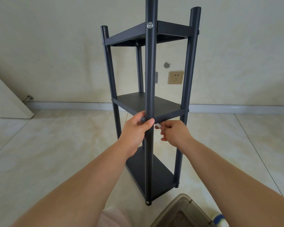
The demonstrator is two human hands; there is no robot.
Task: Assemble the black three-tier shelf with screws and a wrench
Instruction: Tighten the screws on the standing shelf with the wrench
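Our left hand (138,126) wraps the near post (149,95) where the middle tier (147,104) meets it, while our right hand (172,131) pinches a small silvery wrench (157,125) just right of that joint. We judge this to be tightening the middle tier's front screw, hidden by the thumb. The shelf (185,95) stands upright on the floor (56,145) before us, all three tiers mounted; next, seat the wrench squarely and turn.

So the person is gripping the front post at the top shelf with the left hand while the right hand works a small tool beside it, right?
Not quite. The head view shows the left hand gripping the front post at the middle shelf, not the top one. The right hand does hold a small silvery tool beside it.
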